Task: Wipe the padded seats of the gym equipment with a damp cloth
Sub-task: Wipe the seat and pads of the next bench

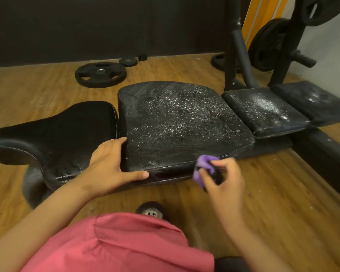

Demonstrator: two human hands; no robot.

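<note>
A black padded bench stretches across the view. Its large middle seat pad is speckled with water droplets. To the left lies a dark curved pad, and to the right a smaller wet pad. My left hand rests open on the near left corner of the middle pad, with the thumb along its front edge. My right hand grips a bunched purple cloth at the pad's near right corner, against its front edge.
Weight plates lie on the wooden floor behind the bench. A black rack upright with hung plates stands at the back right. A mirror runs along the right wall. My pink shirt fills the bottom of the view.
</note>
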